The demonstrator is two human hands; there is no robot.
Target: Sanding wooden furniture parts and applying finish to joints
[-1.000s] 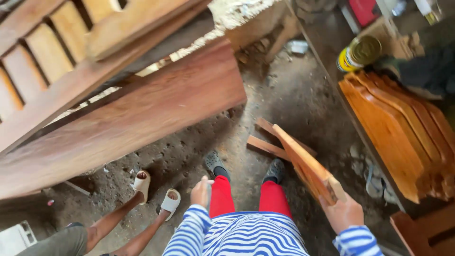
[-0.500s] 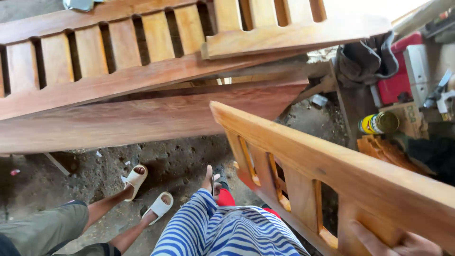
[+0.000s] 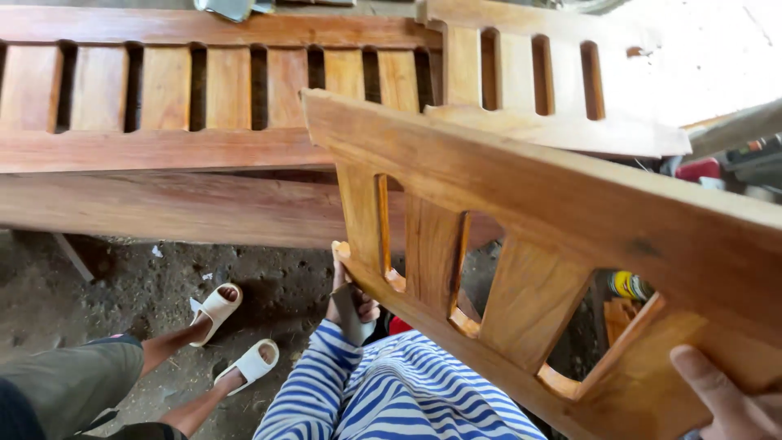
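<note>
Holding the slatted wooden panel [image 3: 521, 244] tilted across your lap, you steady a stiff, fairly heavy frame. Your left hand [image 3: 352, 301] is curled under its lower rail at the near corner; your right hand [image 3: 729, 399] clamps the far end, thumb on top. Grip rails, not slats.

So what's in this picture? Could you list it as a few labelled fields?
Place: workshop with a dirt floor
Right hand: grips the near end of a slatted wooden panel
Left hand: at the panel's lower edge, holding a small grey thing
Behind: slatted wooden frames lying flat
Nearby: another person's feet in white sandals
</note>
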